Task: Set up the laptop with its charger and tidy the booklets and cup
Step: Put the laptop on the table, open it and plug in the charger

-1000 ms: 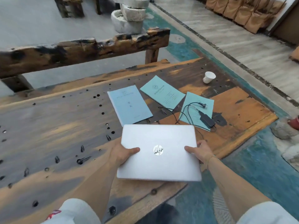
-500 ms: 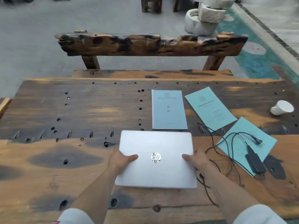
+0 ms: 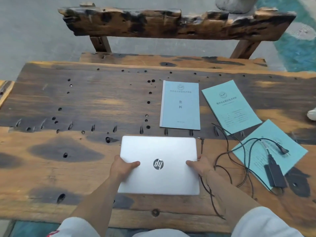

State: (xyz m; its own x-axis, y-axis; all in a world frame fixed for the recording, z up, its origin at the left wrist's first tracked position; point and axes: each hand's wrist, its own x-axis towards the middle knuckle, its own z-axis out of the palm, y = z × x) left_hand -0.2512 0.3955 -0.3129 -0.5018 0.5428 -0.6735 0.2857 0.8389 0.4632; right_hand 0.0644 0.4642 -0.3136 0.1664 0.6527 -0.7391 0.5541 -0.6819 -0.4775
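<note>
Far right of the hands, the cup (image 3: 312, 114) is cut by the picture's edge, only a white sliver showing. Beyond the hands, small print on the booklets (image 3: 230, 106) is too fine to read. Fingers under the laptop (image 3: 159, 165) are hidden.

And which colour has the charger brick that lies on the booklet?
Black. The charger brick lies on a light teal booklet, seen best in the head view.
</note>
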